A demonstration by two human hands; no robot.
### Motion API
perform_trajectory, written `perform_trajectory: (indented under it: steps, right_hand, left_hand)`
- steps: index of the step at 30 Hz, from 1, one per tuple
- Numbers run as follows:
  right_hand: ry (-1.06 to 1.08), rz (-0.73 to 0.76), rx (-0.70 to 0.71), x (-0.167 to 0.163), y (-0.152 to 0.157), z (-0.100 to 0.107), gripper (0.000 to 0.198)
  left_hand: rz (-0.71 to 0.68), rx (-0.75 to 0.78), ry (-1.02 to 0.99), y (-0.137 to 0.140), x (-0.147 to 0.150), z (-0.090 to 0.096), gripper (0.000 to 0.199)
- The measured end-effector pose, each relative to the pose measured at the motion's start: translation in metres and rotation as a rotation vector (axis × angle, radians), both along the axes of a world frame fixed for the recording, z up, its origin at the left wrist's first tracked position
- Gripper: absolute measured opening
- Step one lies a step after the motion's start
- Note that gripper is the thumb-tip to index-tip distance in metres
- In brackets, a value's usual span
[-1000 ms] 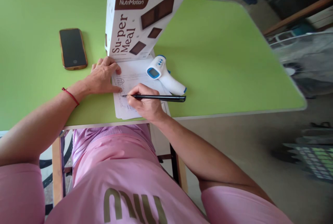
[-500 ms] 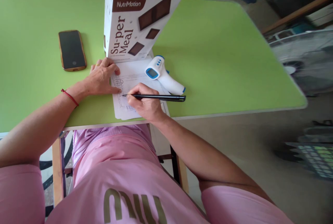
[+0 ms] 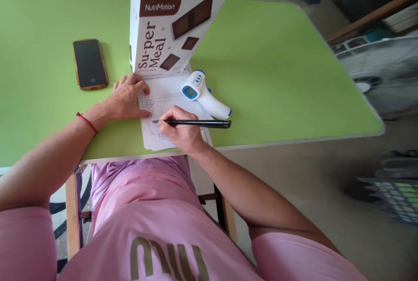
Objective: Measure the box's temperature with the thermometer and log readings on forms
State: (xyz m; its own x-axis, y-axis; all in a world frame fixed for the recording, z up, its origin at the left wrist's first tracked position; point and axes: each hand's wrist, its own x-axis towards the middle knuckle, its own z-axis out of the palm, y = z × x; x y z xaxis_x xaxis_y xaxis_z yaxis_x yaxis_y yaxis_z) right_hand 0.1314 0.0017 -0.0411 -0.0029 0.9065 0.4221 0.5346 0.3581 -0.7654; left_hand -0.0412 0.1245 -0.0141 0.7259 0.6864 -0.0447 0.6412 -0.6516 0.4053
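Sheets of white paper (image 3: pixel 163 91) with small handwriting lie near the front edge of the green table. My right hand (image 3: pixel 183 131) is closed around a black pen (image 3: pixel 202 123), whose tip touches the paper's left part. Flat over the paper's left edge rests my left hand (image 3: pixel 129 97), thumb and fingers apart, holding nothing. A white and blue infrared thermometer (image 3: pixel 205 96) lies across the paper's right side. Behind it, a white NutriMotion box (image 3: pixel 156 15) stands upright at the paper's far edge and hides what is under it.
A smartphone (image 3: pixel 90 63) in a brown case lies left of the box. The green table (image 3: pixel 277 68) extends to the right, past the thermometer. Beyond its right edge stands a fan (image 3: pixel 375 81), and a basket (image 3: pixel 392 192) is on the floor.
Both hands keep nearly the same pose, with the pen tip staying at about the same spot on the paper. The whole view has shifted very slightly.
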Motion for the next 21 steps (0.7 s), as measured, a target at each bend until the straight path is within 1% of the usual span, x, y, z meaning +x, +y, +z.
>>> perform_trajectory:
  steps: [5,8,14,17,21]
  right_hand:
    - [0.007,-0.058,0.010,0.0014,-0.0002,-0.0009,0.010]
    - [0.014,-0.055,0.012,0.0010,0.0005,-0.0005,0.011]
    - [0.015,-0.049,-0.057,0.0005,0.0009,0.0009,0.013]
    - [0.016,-0.050,-0.069,0.0011,0.0004,0.0005,0.012]
    - [0.007,-0.087,-0.066,0.0012,0.0003,-0.0002,0.011]
  left_hand:
    - [-0.002,-0.012,-0.001,0.0002,-0.0002,0.0001,0.058]
    - [-0.001,-0.023,-0.016,0.0009,-0.0002,-0.0005,0.058]
    - [0.004,-0.022,-0.043,0.0024,0.0001,-0.0022,0.057]
    - [0.007,-0.029,-0.037,0.0018,0.0002,-0.0011,0.058]
    - [0.003,-0.035,-0.025,0.0011,0.0003,0.0008,0.059]
